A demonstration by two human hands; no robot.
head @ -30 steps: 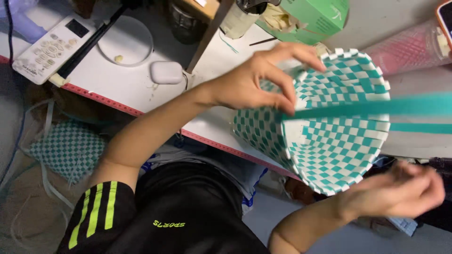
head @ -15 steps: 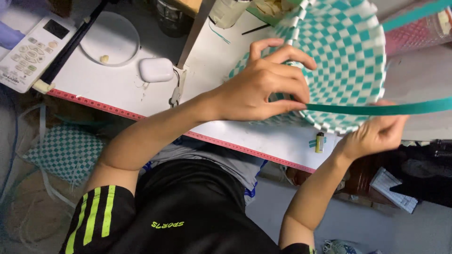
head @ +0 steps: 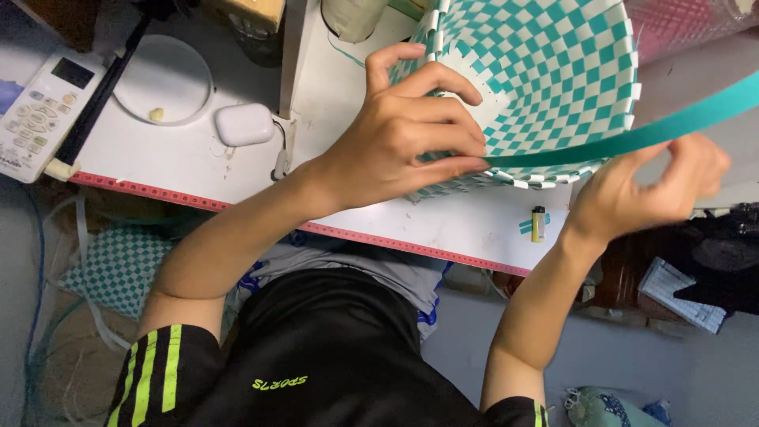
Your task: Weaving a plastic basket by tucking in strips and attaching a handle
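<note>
The woven basket (head: 545, 79) is made of flat plastic strips in teal and white, smooth with a slight sheen. The loose teal strip (head: 632, 134) looks like the same glossy plastic band. The table (head: 443, 229) has a smooth, matt white top, with a pink measuring tape (head: 142, 191) along its near edge. The small white case (head: 244, 124) near that edge is glossy hard plastic. The remote control (head: 41, 111) at the left corner is matt white plastic. The black shorts (head: 316, 356) are smooth synthetic cloth.

A white worktable (head: 198, 158) with a pink-edged front stands over grey floor (head: 609, 356).
</note>
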